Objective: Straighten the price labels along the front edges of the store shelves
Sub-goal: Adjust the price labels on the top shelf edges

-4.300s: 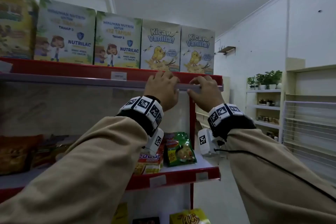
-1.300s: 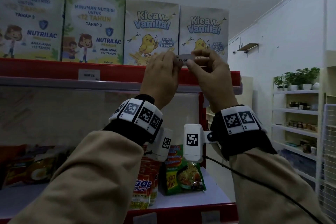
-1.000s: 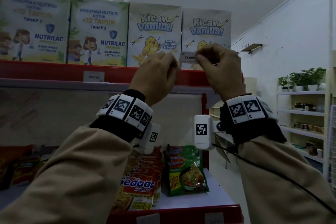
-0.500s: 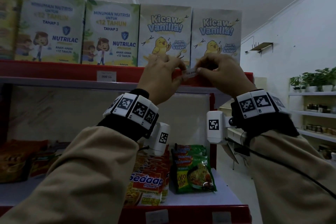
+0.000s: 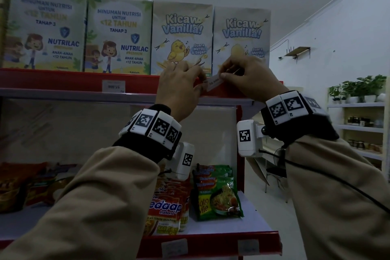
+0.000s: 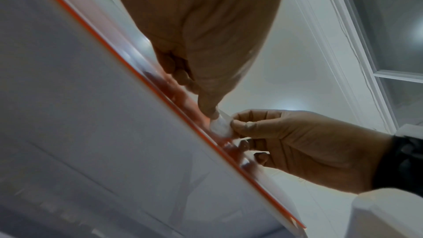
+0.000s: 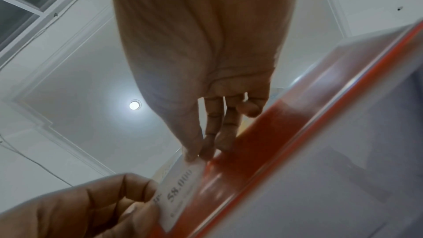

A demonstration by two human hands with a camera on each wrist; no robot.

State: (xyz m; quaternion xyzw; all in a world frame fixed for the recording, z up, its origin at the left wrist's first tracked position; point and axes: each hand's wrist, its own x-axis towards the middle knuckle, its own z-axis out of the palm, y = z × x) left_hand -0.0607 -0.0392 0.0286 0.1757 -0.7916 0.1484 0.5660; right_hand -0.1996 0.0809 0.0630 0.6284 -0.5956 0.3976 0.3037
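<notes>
**Label held at the top shelf edge**

Hands meet at the red front edge (image 5: 130, 82) of the top shelf. The left hand (image 5: 179, 88) pinches the left end of a white label (image 5: 213, 82) between thumb and fingers; the right hand (image 5: 248, 79) pinches its right end between thumb and forefinger. The label, printed 58.000, sits tilted, right end higher, against the red edge below the two Kicaw Vanilla boxes (image 5: 182, 38). In the right wrist view the label (image 7: 181, 193) lies along the red strip (image 7: 263, 151), its far end nipped by the right fingertips (image 7: 194, 153) and its near end by the left hand (image 7: 91, 205). The left wrist view shows the label (image 6: 220, 127) blurred between both thumbs, touching the strip. A second label (image 5: 113, 86), printed upside down, sits further left on the same edge, below the Nutrilac boxes (image 5: 118, 36). Noodle packs (image 5: 217, 194) stand on the shelf below, whose edge carries two more labels (image 5: 174, 247)
</notes>
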